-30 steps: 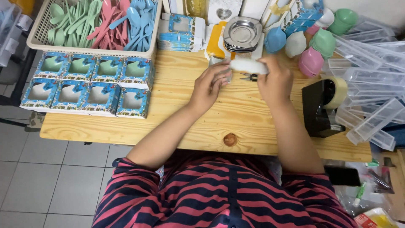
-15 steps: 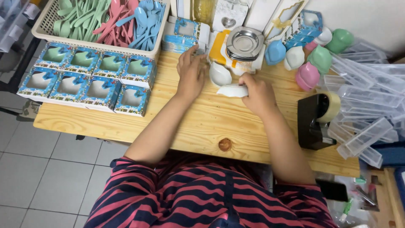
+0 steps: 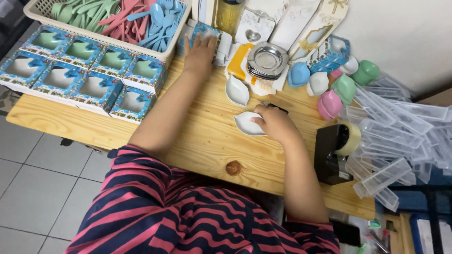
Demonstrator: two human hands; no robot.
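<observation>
Dish: white leaf dish on the table, under my right hand, lower than half a second ago.
Right hand: curled, fingertips gripping the dish's edge.
Left hand: reached farther out, flat and open on the blue box stack.
Count: two white dishes, eight windowed boxes.

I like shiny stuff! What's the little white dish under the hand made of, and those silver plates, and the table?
The white leaf-shaped dish under the right hand looks like glazed ceramic, smooth and glossy, though it could be plastic. The stacked silver plates seem to be polished metal, since they mirror the light. The table is pale wood: grain lines and a dark knot show.
</observation>
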